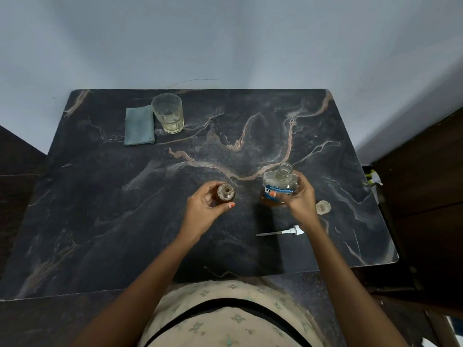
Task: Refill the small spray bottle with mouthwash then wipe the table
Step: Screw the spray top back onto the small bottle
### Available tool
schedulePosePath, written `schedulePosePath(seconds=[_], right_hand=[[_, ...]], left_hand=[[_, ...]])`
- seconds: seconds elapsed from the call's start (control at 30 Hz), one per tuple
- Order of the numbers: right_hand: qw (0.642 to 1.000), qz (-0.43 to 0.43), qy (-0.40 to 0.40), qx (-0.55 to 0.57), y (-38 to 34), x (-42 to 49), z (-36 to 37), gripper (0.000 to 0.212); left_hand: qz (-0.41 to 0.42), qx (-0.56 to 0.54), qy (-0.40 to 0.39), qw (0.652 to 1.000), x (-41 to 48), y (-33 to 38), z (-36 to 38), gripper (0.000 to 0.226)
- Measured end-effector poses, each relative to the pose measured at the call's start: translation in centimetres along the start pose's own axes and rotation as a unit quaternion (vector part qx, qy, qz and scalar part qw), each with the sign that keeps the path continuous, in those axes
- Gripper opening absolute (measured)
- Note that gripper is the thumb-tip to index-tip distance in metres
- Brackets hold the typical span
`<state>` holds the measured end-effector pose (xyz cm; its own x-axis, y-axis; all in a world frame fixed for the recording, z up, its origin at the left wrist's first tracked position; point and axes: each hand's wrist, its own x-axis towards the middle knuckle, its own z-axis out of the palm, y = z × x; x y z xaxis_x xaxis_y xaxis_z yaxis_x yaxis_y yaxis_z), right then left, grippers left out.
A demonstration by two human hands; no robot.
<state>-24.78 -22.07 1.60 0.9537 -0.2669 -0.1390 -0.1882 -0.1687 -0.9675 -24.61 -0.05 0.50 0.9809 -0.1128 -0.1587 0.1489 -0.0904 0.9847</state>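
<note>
A small brown spray bottle stands uncapped at the middle of the dark marble table. My left hand grips it from the near side. To its right, my right hand holds the clear mouthwash bottle, which is open at the neck and carries a blue label. The white spray pump with its dip tube lies flat on the table just near of my right wrist. A clear cap rests to the right of that hand. A folded blue-grey cloth lies at the far left.
A drinking glass with a little pale liquid stands beside the cloth at the back. A pale wall runs behind the table. Dark wooden furniture stands close on the right.
</note>
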Motion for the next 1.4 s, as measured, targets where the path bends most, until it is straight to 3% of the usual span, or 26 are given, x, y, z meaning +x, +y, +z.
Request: schedulePosePath(seconds=[0.37, 0.73, 1.23, 1.4], right_hand=[[0.998, 0.008, -0.054, 0.013, 2.0, 0.2, -0.5, 0.06], [0.998, 0.022, -0.057, 0.004, 2.5, 0.4, -1.0, 0.061], [0.999, 0.021, 0.026, -0.039, 3.8, -1.2, -0.7, 0.07], [0.982, 0.06, 0.159, -0.087, 4.3, -3.0, -1.2, 0.039]], left_hand=[[-0.022, 0.036, -0.006, 0.999, 0.9, -2.9, 0.3, 0.049], [-0.022, 0.043, -0.014, 0.999, 1.3, -3.5, 0.6, 0.047], [-0.015, 0.041, -0.025, 0.999, 1.5, -4.2, 0.5, 0.046], [-0.012, 0.047, -0.023, 0.999, 1.4, -4.1, 0.6, 0.046]])
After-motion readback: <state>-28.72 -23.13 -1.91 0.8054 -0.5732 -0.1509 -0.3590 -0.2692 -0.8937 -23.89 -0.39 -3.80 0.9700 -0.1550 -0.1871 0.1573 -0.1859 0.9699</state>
